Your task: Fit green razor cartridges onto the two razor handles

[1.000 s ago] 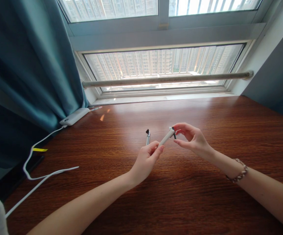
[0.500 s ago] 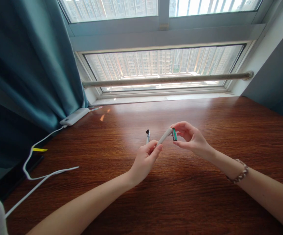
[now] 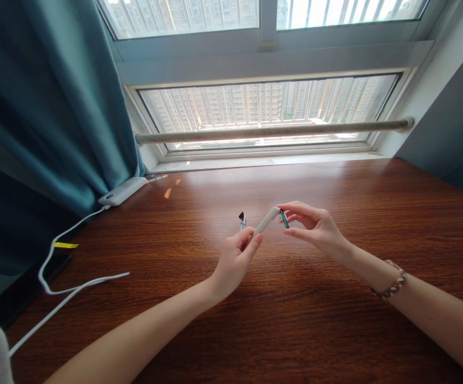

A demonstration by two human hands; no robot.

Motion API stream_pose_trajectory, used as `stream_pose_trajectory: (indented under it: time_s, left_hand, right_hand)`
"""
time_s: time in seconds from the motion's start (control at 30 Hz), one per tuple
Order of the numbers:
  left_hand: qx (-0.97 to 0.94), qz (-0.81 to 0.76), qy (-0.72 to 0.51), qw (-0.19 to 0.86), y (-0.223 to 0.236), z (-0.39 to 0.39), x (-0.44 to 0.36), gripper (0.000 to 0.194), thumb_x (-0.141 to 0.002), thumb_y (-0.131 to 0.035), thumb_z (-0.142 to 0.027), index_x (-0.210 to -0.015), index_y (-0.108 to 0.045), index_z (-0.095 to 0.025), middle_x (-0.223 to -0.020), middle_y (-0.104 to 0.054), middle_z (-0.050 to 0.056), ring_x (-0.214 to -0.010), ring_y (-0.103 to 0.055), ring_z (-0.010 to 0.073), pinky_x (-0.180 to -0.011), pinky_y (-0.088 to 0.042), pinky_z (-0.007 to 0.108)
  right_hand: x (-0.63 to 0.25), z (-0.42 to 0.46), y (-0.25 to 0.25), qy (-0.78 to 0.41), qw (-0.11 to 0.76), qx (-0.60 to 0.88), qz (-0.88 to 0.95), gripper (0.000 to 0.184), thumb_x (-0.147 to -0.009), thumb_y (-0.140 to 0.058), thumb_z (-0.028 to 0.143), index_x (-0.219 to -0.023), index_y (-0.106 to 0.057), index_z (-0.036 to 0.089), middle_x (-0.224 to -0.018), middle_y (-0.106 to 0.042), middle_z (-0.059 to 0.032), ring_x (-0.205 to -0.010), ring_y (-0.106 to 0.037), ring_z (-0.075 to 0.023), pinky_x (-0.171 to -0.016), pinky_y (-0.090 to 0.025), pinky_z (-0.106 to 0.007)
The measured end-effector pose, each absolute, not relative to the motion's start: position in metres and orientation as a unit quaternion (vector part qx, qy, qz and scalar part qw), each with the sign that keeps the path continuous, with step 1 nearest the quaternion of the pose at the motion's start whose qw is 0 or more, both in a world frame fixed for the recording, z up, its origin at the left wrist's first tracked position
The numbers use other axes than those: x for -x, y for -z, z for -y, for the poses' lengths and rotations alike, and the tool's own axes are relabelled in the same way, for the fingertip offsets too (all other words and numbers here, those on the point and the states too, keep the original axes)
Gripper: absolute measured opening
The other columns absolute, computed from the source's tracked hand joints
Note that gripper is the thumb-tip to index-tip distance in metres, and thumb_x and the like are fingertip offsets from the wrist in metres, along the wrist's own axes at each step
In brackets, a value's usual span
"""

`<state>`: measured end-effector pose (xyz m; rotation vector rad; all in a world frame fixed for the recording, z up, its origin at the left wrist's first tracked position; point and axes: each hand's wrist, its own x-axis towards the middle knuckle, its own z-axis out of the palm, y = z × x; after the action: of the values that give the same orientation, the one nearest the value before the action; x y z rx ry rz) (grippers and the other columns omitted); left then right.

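Note:
My left hand [image 3: 235,258] is closed around a slim white handle [image 3: 266,221], which slants up to the right. Small teeth show along its edge near the tip. My right hand [image 3: 311,221] pinches a narrow green and black strip [image 3: 284,218], which looks like a razor blade cartridge, between thumb and fingers. The strip is edge-on, right beside the white tip; whether the two are joined I cannot tell. Just beyond my left hand, a thin silvery tool [image 3: 242,220] with a dark head shows, its lower end hidden by my fingers.
A white power bank [image 3: 124,191] with a white cable [image 3: 67,229] lies on the brown wooden table [image 3: 315,330] at the left, by a blue curtain [image 3: 71,96]. A yellow tag [image 3: 66,245] sits near the cable. Behind the table runs a window rail [image 3: 271,131].
The green and black strip has turned from showing its broad face to nearly edge-on in my right fingers. The white handle has shifted slightly left.

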<state>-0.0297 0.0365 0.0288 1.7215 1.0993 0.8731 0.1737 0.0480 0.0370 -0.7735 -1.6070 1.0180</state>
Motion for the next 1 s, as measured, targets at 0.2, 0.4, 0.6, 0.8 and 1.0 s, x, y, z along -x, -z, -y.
stream_pose_trajectory:
  time_s: [0.2, 0.4, 0.6, 0.8, 1.0]
  left_hand:
    - [-0.713, -0.432, -0.319, 0.449, -0.029, -0.038, 0.029, 0.029, -0.083, -0.041, -0.042, -0.072, -0.051, -0.017, -0.055, -0.031, -0.006, -0.052, -0.029, 0.0088, -0.049, -0.022, 0.022]
    - [-0.709, -0.434, -0.333, 0.445, -0.029, -0.037, 0.029, 0.029, -0.084, -0.041, -0.042, -0.072, -0.050, -0.017, -0.056, -0.030, -0.006, -0.052, -0.028, 0.0084, -0.049, -0.022, 0.022]
    - [-0.732, -0.412, -0.313, 0.443, -0.028, -0.035, 0.028, 0.030, -0.084, -0.041, -0.040, -0.068, -0.048, -0.016, -0.056, -0.029, -0.006, -0.053, -0.028, 0.0080, -0.050, -0.021, 0.023]
    - [-0.709, -0.415, -0.325, 0.469, -0.026, -0.035, 0.030, 0.029, -0.084, -0.042, -0.042, -0.072, -0.051, -0.016, -0.055, -0.029, -0.006, -0.052, -0.027, 0.0077, -0.049, -0.020, 0.023]
    - [-0.705, -0.396, -0.305, 0.504, -0.026, -0.034, 0.028, 0.029, -0.084, -0.042, -0.041, -0.074, -0.052, -0.016, -0.054, -0.031, -0.006, -0.050, -0.028, 0.0073, -0.048, -0.021, 0.022]
  right_hand:
    - [-0.174, -0.048, -0.032, -0.490, 0.516, 0.349, 0.610, 0.039, -0.065, -0.071, 0.021, -0.103, -0.062, 0.026, -0.100, -0.064, -0.0029, -0.085, -0.057, -0.0174, -0.079, -0.046, -0.037]
    - [-0.172, -0.050, -0.027, -0.525, 0.531, 0.360, 0.560, 0.036, -0.065, -0.071, 0.021, -0.101, -0.063, 0.025, -0.097, -0.065, -0.0027, -0.083, -0.058, -0.0159, -0.077, -0.046, -0.033]
    - [-0.172, -0.050, -0.031, -0.529, 0.538, 0.350, 0.556, 0.036, -0.064, -0.071, 0.020, -0.099, -0.063, 0.023, -0.101, -0.065, -0.0050, -0.091, -0.058, -0.0191, -0.081, -0.045, -0.035]
    - [-0.173, -0.053, -0.028, -0.509, 0.560, 0.369, 0.539, 0.034, -0.065, -0.070, 0.021, -0.099, -0.064, 0.023, -0.098, -0.066, -0.0044, -0.089, -0.058, -0.0181, -0.081, -0.044, -0.035]
    - [-0.170, -0.049, -0.028, -0.495, 0.537, 0.389, 0.562, 0.034, -0.062, -0.072, 0.023, -0.095, -0.066, 0.022, -0.092, -0.067, -0.0037, -0.085, -0.059, -0.0182, -0.076, -0.046, -0.033]
